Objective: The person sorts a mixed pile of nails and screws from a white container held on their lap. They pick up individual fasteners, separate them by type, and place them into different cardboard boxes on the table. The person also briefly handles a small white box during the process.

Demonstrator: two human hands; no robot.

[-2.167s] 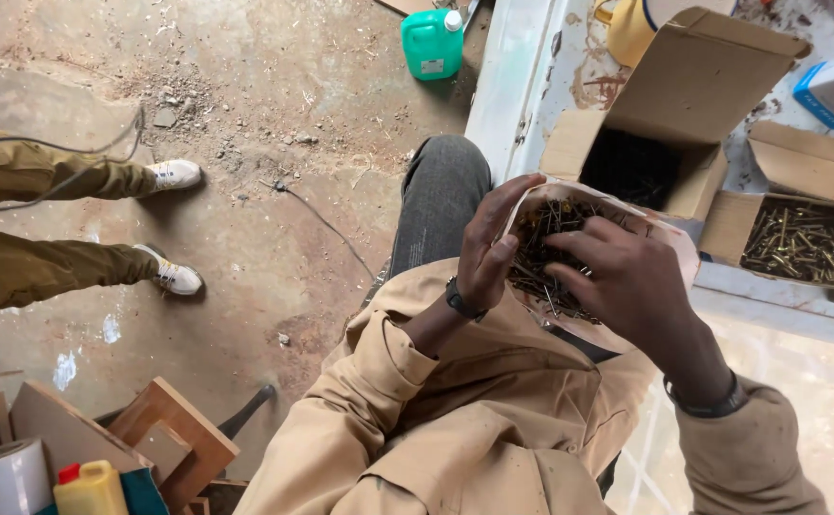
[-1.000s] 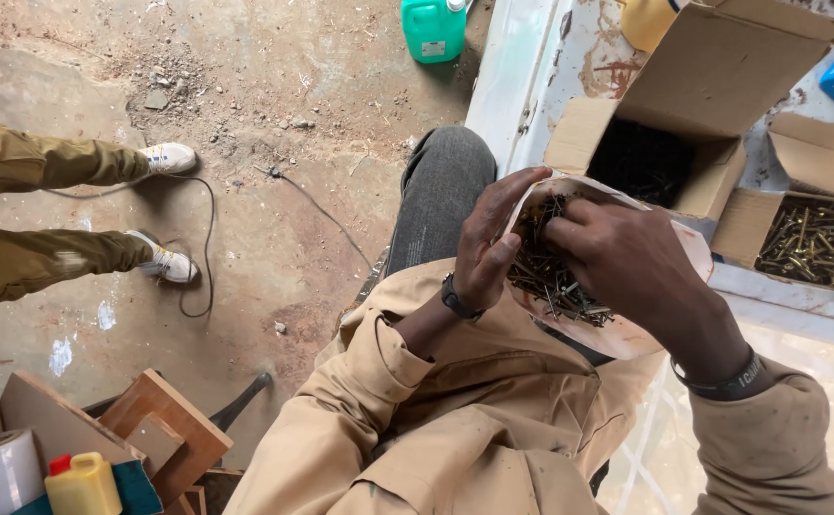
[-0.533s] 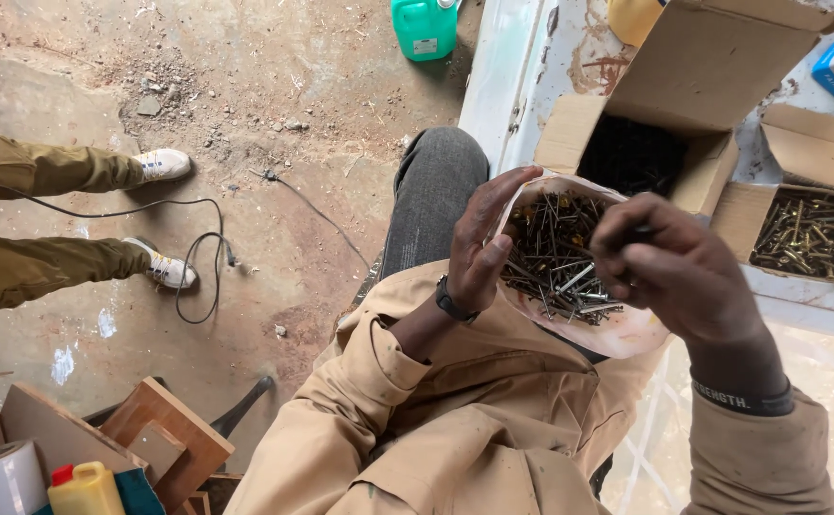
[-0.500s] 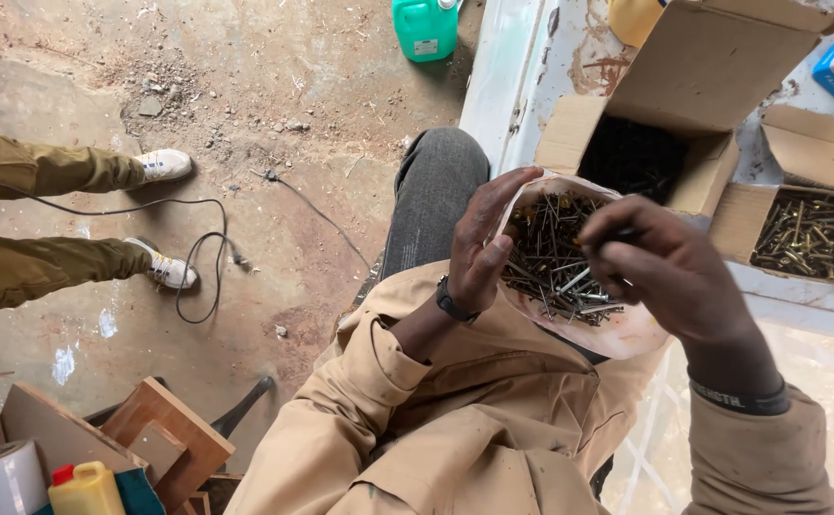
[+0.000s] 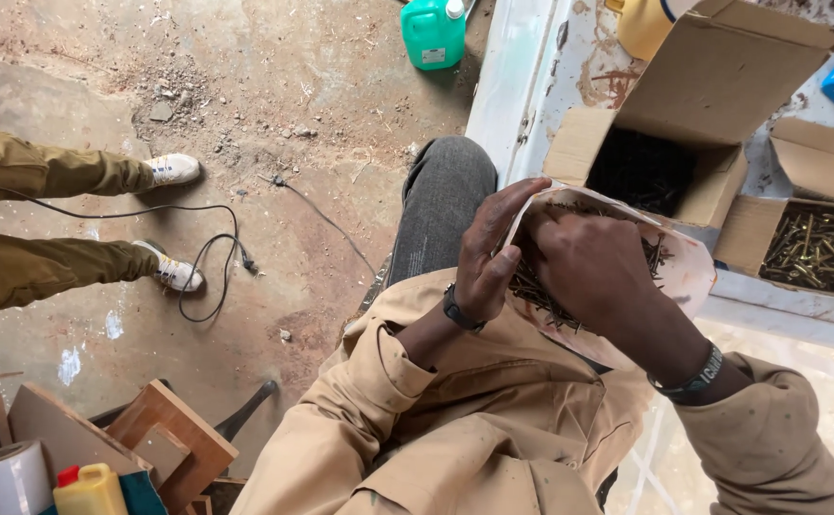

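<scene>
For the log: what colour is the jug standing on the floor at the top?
Green, with a white cap: the jug, head view.

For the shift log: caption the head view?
Left hand holds open a bag of screws; right hand reaches in.

A green jug (image 5: 434, 31), brown cardboard boxes (image 5: 712, 114), brass-coloured screws (image 5: 817, 250) and a tan sleeve (image 5: 379, 401) are seen.
</scene>
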